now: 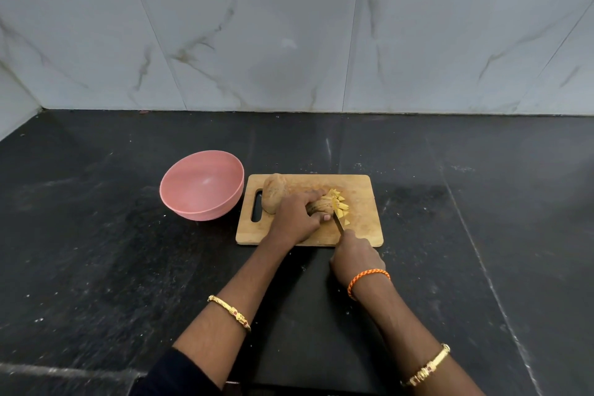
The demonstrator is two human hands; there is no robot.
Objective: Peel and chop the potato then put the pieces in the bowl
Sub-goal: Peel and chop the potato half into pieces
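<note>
— Wooden cutting board (360,202) on the dark stone counter (96,251), right? What's on it?

— Two potato halves, skin still on. One potato half (274,193) lies untouched at the board's far left corner, near the handle slot. The other, the sliced half (321,204), sits mid-board under the left hand (297,217).

— How is that hand holding it?

— Fingers curled over the top, thumb on the near side, clamped on the sliced half.

— And the other hand?

— The right hand (353,255) grips the knife (339,222); its handle is hidden inside the closed fingers. The blade points away from the person, its tip meeting the cut end of the sliced half.

— Any pieces yet?

— Yellow potato pieces (340,202) lie in a small heap just right of the blade, on the board.

— The bowl?

— The pink bowl (201,185) stands just left of the board, tilted toward the camera view, nothing visible inside.

— Anything else?

— Gold bangles on both forearms, an orange thread (368,278) on the right wrist, marbled wall tiles (289,42) behind.
</note>
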